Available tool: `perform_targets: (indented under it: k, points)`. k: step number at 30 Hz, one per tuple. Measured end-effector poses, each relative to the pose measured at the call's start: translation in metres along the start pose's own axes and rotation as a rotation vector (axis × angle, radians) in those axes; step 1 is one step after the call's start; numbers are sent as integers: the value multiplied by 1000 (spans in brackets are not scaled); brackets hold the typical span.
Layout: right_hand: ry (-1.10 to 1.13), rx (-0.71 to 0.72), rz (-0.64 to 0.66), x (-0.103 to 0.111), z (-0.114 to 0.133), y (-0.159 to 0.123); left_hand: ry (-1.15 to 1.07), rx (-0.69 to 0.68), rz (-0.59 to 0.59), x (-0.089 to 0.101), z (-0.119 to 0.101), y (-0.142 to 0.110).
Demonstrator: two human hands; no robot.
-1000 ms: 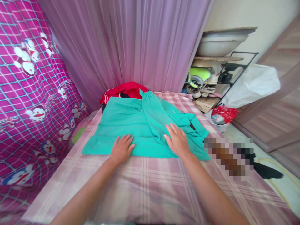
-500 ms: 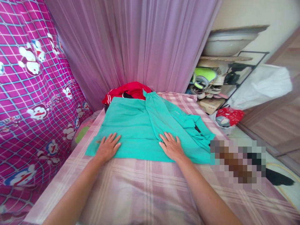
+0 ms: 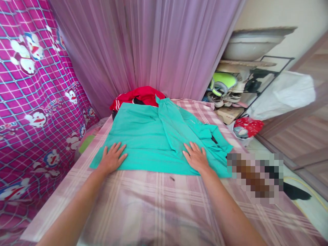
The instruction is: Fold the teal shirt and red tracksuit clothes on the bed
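Left hand [image 3: 110, 160] and right hand [image 3: 197, 160], fingers spread, lie on teal fabric [image 3: 147, 140] near its front edge, plaid sheet [image 3: 151, 198] stretching nearer.

From the wearer's head, the one camera looked forward and down over the sheet [image 3: 143, 208], near the left hand [image 3: 112, 158] and right hand [image 3: 196, 158], which lay below mid-frame, and faced the curtain [image 3: 159, 48] beyond.
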State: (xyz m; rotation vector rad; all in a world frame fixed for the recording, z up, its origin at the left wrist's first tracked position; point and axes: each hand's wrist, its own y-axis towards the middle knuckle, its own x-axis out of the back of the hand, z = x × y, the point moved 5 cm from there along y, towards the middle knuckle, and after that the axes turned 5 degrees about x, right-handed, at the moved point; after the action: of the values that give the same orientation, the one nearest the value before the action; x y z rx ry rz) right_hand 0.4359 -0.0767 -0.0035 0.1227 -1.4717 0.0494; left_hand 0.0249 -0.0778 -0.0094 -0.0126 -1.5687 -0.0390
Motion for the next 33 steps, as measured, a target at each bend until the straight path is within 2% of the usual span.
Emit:
perform_targets:
  k: [4,13,25,33]
  points:
    - [-22,-46,61,-7,-5,-3,9,3,35,0,1,1]
    - [-4,-40,34,-5,-5,-1,20,-5,2,-4,3,3]
    - [-10,-32,4,-4,-3,-4,2,14,37,-2,2,2]
    - [-3,-30,1,-5,-4,-5,-1,9,15,-2,2,2]
